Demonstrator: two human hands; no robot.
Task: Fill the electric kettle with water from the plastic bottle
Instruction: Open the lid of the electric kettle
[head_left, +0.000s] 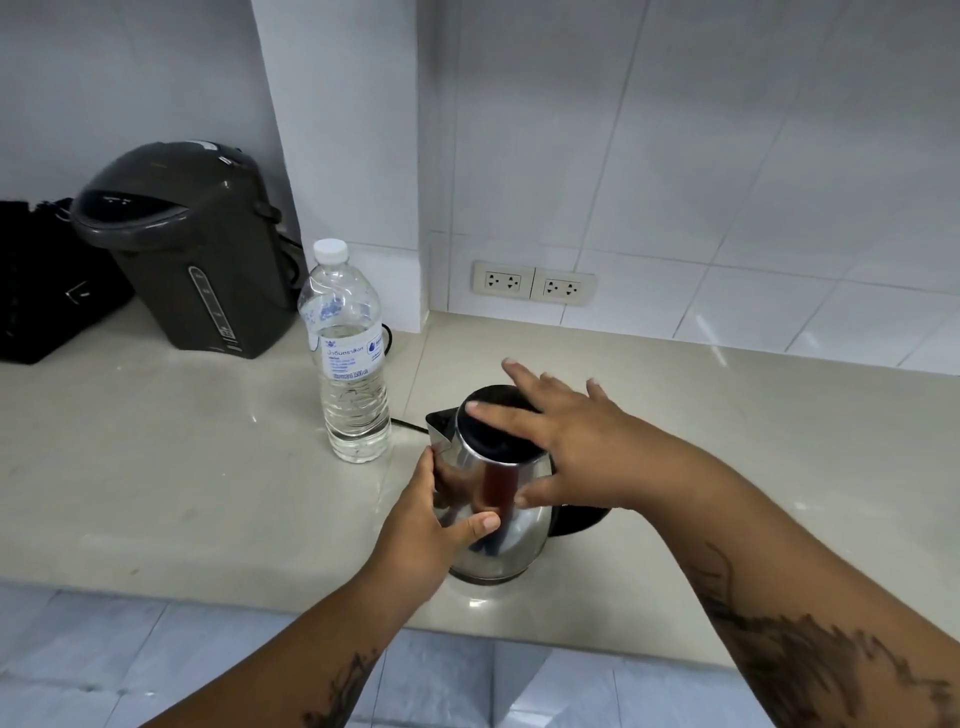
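A steel electric kettle (511, 525) with a black lid (493, 431) stands near the counter's front edge, lid down. My left hand (431, 535) grips the kettle's left side, thumb across the front. My right hand (561, 441) lies spread over the lid, fingers apart, thumb against the body; it hides the black handle (576, 519) in part. A clear plastic bottle (348, 353) with a white cap stands upright just left of the spout, capped and about half full of water.
A dark grey hot-water dispenser (197, 249) stands at the back left beside a black bag (47, 291). Two wall sockets (532, 285) sit above the beige counter (182, 467). A black cord (405, 423) runs behind the bottle. The counter's front edge is close below the kettle.
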